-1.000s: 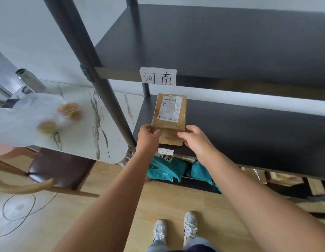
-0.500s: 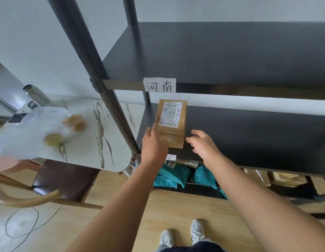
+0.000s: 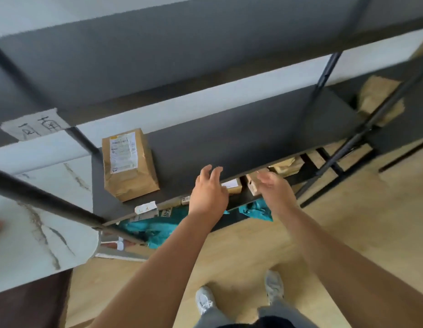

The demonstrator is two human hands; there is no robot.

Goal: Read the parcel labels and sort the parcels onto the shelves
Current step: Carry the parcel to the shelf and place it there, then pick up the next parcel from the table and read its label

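Note:
A brown paper parcel (image 3: pixel 130 164) with a white printed label lies flat on the dark middle shelf (image 3: pixel 241 138), near its left end. My left hand (image 3: pixel 209 190) hovers open at the shelf's front edge, to the right of the parcel and apart from it. My right hand (image 3: pixel 275 189) is open too, palm turned inward, further right and in front of the shelf edge. Neither hand holds anything. A handwritten paper sign (image 3: pixel 35 125) is stuck on the front of the shelf above.
Teal mailer bags (image 3: pixel 156 226) and small cardboard boxes (image 3: pixel 255 183) lie on the lowest shelf. Another brown parcel (image 3: pixel 378 98) sits on the neighbouring rack at right. A white marble-pattern table (image 3: pixel 38 218) stands at left. Dark shelf posts (image 3: pixel 366 124) frame the rack. Wooden floor lies below.
Both hands let go of the brown parcel, which stays on the middle shelf, and drew back to the right. The view has swung right and tilted.

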